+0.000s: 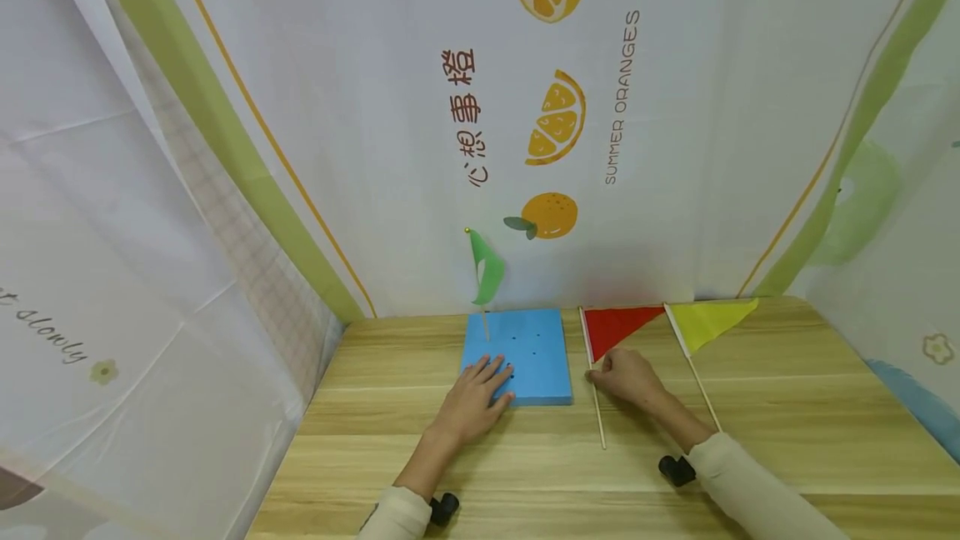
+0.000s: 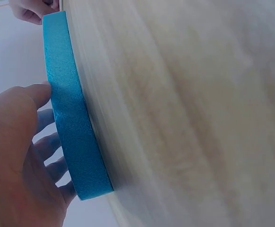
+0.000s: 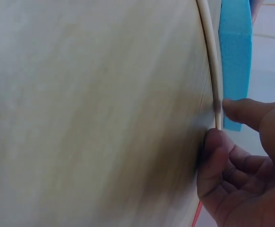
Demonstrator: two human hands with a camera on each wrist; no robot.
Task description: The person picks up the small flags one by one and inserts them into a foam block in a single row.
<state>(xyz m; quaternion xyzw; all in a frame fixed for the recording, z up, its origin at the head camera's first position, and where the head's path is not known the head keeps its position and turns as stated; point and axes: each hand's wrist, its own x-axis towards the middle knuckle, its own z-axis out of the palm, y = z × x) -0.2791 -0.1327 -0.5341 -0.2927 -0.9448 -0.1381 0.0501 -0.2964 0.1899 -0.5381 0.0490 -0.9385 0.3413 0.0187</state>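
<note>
A blue foam block (image 1: 546, 369) with several small holes in its top lies near the table's back edge. A green triangular flag (image 1: 490, 275) stands upright on its stick in the block's far left part. My left hand (image 1: 471, 403) rests with spread fingers on the block's near left corner; in the left wrist view its thumb touches the block's side (image 2: 76, 118). Right of the block lies a red triangular flag (image 1: 613, 328). My right hand (image 1: 630, 376) pinches that flag's wooden stick (image 3: 213, 61) between thumb and curled forefinger, just below the cloth.
A yellow triangular flag (image 1: 711, 324) lies to the right of the red one, its stick running under or behind my right forearm. White curtains (image 1: 405, 190) printed with oranges hang behind the wooden table (image 1: 360, 457) and at its sides.
</note>
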